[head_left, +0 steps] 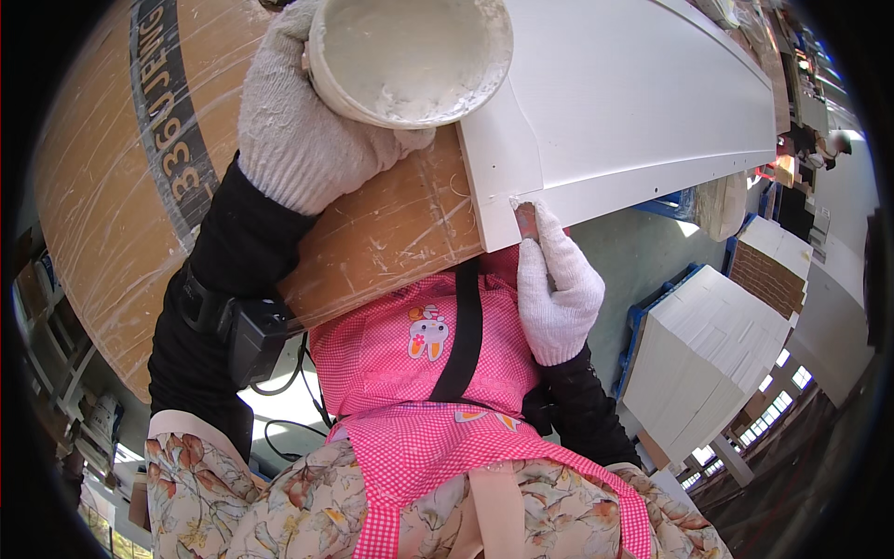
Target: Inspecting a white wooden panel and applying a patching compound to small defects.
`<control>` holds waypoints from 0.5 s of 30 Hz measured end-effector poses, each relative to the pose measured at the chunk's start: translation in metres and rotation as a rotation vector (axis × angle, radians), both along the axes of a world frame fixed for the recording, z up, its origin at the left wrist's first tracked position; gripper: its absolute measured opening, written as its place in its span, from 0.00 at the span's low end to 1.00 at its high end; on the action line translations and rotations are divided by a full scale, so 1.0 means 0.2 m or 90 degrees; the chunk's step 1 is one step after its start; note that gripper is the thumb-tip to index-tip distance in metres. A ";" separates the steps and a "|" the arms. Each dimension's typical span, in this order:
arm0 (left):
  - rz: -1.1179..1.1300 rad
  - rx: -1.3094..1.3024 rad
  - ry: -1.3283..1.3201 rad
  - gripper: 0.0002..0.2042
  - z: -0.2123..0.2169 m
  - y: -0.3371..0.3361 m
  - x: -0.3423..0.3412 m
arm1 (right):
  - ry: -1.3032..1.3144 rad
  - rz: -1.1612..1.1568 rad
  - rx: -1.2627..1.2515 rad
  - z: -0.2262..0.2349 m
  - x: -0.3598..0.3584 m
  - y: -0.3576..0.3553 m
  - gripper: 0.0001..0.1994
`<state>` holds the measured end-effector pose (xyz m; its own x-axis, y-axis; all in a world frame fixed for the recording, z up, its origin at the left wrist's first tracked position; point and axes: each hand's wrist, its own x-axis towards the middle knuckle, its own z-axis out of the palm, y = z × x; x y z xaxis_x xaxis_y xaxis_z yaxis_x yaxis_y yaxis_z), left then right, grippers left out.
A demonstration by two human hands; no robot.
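My left hand (303,140), in a white knit glove, is wrapped around the side of a round white tub (400,121). White paste (410,56) coats the tub's inside and is smeared on its rim. Also gloved, my right hand (561,289) pinches a small reddish-brown scraper (527,221) between thumb and fingers. The scraper's tip meets the near edge of a white panel (643,93), by a joint between two pieces, where a little paste shows. Small dark holes dot the panel's edge strip.
The panel lies on a brown cardboard-like surface (382,224) wrapped in clear film. To the right, stacks of white boards (708,359) stand on blue pallets (638,326). A black device (261,340) is strapped to my left forearm, with cables (303,373) below it.
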<state>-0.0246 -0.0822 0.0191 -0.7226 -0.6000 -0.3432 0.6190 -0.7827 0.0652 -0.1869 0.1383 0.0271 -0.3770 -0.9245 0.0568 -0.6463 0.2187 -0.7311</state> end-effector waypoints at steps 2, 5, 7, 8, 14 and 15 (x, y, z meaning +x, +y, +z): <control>0.003 -0.004 0.014 0.25 0.00 0.00 0.00 | -0.006 -0.001 0.015 0.00 0.00 0.00 0.20; 0.008 0.004 0.008 0.26 0.00 0.00 0.00 | -0.020 -0.007 -0.005 0.00 0.01 -0.01 0.21; 0.008 0.001 0.006 0.26 0.00 0.00 0.01 | -0.023 -0.010 0.016 0.01 0.02 -0.01 0.21; 0.008 0.001 0.006 0.26 0.00 0.00 0.01 | -0.023 -0.010 0.016 0.01 0.02 -0.01 0.21; -0.005 -0.009 0.037 0.26 -0.01 0.01 0.02 | -0.023 0.009 0.029 0.01 0.03 -0.01 0.21; -0.001 -0.004 0.034 0.26 -0.01 0.01 0.02 | -0.025 0.018 0.031 0.01 0.04 -0.01 0.21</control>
